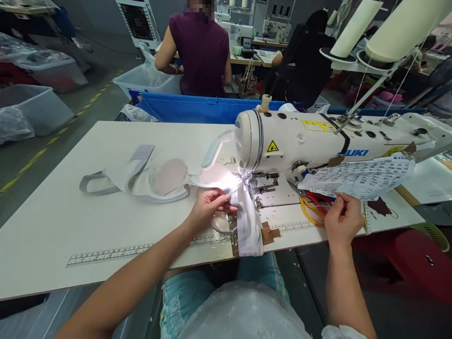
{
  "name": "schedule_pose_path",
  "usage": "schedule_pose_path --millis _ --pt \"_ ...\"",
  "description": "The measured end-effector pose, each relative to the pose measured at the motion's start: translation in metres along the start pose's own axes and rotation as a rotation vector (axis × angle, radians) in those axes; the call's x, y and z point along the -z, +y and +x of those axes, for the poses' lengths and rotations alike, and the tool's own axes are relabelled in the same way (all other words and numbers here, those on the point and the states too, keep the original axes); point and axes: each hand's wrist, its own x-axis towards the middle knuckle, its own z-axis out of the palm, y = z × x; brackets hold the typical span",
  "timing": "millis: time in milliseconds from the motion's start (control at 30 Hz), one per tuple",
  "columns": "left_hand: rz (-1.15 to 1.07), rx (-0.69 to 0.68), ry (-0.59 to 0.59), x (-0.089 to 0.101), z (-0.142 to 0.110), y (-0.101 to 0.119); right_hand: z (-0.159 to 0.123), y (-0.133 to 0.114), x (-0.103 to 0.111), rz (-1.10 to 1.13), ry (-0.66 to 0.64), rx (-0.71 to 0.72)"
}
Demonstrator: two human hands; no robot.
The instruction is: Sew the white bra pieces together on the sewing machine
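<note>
A white bra [165, 181] lies across the table, its far band stretched out to the left and its near end under the lit needle area of the sewing machine [289, 141]. My left hand [213, 205] pinches the fabric just left of the needle, and a loose band end hangs over the table's front edge. On the right, my right hand [343, 217] grips the lower edge of a handwritten paper sheet [360, 176], which is attached to the machine's front. Beneath that sheet lie scissors with yellow handles [310, 212] and a red-handled tool [319, 200].
A printed ruler [116, 254] runs along the table's front. Thread cones [356, 28] stand above the machine. Behind the blue cloth trough [197, 106] sits a co-worker [201, 47], with a plastic bin [151, 82] alongside. A red stool [416, 259] is at the right.
</note>
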Motion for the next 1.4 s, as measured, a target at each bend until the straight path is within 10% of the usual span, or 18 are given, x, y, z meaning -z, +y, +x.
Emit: schedule_pose_path --millis 300,667,867,1100,1400 --pt "-0.111 0.076 -0.027 -0.003 -0.001 0.001 -0.005 -0.031 0.01 0.249 -0.012 -0.132" --pt "-0.113 0.03 -0.073 -0.002 0.0 -0.004 -0.027 -0.138 -0.005 0.672 -0.868 -0.077" --pt "-0.123 0.003 -0.086 -0.002 0.0 -0.004 -0.019 -0.164 -0.027 0.67 -1.049 0.011" --pt "-0.138 0.02 -0.085 -0.001 0.001 -0.003 -0.012 -0.169 -0.034 0.673 -1.071 0.046" --pt "-0.117 -0.008 -0.084 0.0 -0.001 -0.001 -0.023 -0.163 -0.044 0.539 -0.767 0.318"
